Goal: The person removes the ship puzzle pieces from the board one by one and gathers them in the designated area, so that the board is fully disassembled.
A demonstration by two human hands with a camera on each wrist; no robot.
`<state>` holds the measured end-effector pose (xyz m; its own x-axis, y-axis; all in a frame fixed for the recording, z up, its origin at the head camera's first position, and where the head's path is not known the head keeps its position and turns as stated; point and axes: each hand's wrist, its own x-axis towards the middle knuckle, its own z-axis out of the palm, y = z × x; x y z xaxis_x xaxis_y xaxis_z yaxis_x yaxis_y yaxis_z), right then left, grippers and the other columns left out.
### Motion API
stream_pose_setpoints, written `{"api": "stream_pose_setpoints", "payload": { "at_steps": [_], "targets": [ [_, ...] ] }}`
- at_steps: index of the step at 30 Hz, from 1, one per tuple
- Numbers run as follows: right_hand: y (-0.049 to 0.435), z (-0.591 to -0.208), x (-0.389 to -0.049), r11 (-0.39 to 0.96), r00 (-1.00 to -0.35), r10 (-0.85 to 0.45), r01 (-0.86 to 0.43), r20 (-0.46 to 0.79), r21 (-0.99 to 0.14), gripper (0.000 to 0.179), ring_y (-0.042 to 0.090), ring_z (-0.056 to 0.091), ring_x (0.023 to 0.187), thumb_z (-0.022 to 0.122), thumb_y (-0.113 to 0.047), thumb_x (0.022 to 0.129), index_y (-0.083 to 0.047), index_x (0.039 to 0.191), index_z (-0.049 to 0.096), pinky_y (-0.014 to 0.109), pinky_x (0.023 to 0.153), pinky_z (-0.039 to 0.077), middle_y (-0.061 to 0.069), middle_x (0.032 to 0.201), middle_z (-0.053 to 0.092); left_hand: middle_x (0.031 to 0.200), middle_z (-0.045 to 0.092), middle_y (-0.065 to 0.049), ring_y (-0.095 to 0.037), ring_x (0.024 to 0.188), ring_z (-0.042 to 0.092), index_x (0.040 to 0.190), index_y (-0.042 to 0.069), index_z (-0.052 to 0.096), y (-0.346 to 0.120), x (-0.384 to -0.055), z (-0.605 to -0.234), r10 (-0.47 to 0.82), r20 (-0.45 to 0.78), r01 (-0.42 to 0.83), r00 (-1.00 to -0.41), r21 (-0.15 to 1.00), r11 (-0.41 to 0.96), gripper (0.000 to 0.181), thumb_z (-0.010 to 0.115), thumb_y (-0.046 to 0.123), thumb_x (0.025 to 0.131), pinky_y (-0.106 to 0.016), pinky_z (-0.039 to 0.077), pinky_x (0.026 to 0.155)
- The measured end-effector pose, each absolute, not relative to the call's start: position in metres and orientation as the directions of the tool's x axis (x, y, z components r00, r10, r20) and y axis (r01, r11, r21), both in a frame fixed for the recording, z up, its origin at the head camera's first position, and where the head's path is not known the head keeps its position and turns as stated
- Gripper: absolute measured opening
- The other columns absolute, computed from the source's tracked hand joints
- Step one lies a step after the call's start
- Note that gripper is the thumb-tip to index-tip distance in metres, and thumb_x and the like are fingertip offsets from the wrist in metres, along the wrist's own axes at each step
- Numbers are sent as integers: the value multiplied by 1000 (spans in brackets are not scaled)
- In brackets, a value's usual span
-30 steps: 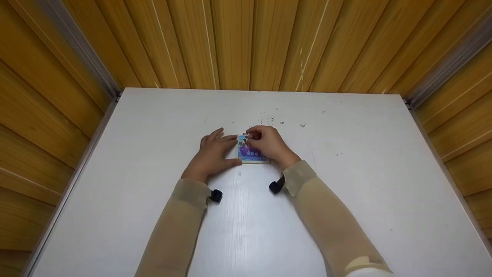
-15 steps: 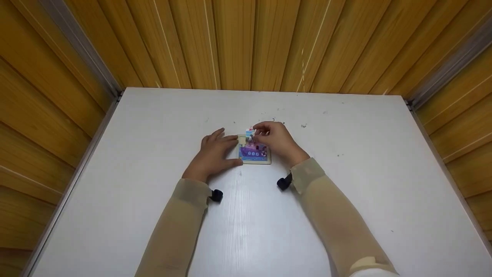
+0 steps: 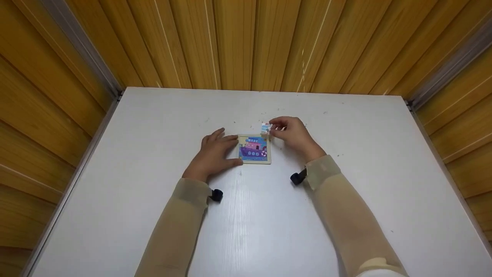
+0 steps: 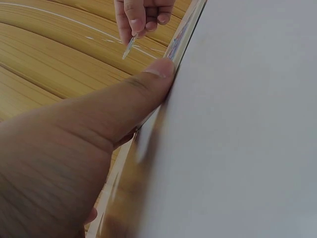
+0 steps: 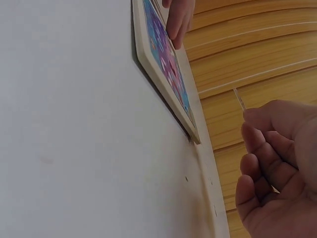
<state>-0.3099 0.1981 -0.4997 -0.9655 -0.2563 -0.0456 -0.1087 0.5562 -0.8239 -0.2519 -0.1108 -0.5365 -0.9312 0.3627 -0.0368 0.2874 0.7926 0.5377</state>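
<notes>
A small square picture puzzle [image 3: 251,149], showing a purple and pink ship, lies flat in a pale frame [image 3: 256,163] in the head view. A tan strip of bare backing shows at its upper left. My left hand [image 3: 211,154] rests at the puzzle's left side, fingers spread, index fingertip at the top corner and thumb at the bottom one. Between thumb and fingers my right hand [image 3: 295,132] pinches a puzzle piece [image 3: 265,129], blue and white, above the puzzle's upper right corner. In the right wrist view that thin piece [image 5: 239,99] appears edge-on, clear of the frame.
The white table [image 3: 165,115] carries small dark specks [image 3: 278,109] beyond the puzzle. Yellow wood-look panels [image 3: 230,42] wall in the back and both sides. A small black device [image 3: 217,195] sits at the left cuff, another [image 3: 298,178] at the right.
My right hand has lifted the piece out of the puzzle's upper part and carried it right and slightly away from me, uncovering the ship picture. The left hand has stayed in place.
</notes>
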Motion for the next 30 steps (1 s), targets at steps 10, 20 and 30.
{"api": "stream_pose_setpoints", "payload": {
  "at_steps": [10, 20, 30],
  "targets": [
    [227, -497, -316, 585, -973, -218, -65, -79, -808, 36, 24, 59, 112, 75, -14, 108, -7, 144, 76, 30, 92, 50, 11, 124, 73, 180, 49, 9, -26, 180, 12, 167, 28, 58, -111, -252, -536, 359, -42, 285, -932, 526, 801, 84, 88, 58, 95, -58, 12, 145],
    [255, -495, -315, 607, -973, -172, 19, -154, -794, 37, 24, 56, 116, 72, -15, 110, -10, 147, 74, 25, 86, 51, 9, 128, 71, 180, 48, 10, -27, 180, 11, 168, 29, 58, -109, -251, -535, 347, -50, 270, -936, 529, 805, 85, 87, 60, 95, -59, 12, 145],
    [281, -495, -312, 617, -969, -149, 64, -197, -785, 39, 23, 55, 115, 72, -17, 111, -12, 149, 73, 21, 82, 52, 10, 130, 68, 181, 46, 13, -24, 180, 9, 167, 31, 59, -107, -250, -534, 324, -68, 238, -944, 541, 807, 84, 88, 60, 94, -59, 13, 146]
  ]
}}
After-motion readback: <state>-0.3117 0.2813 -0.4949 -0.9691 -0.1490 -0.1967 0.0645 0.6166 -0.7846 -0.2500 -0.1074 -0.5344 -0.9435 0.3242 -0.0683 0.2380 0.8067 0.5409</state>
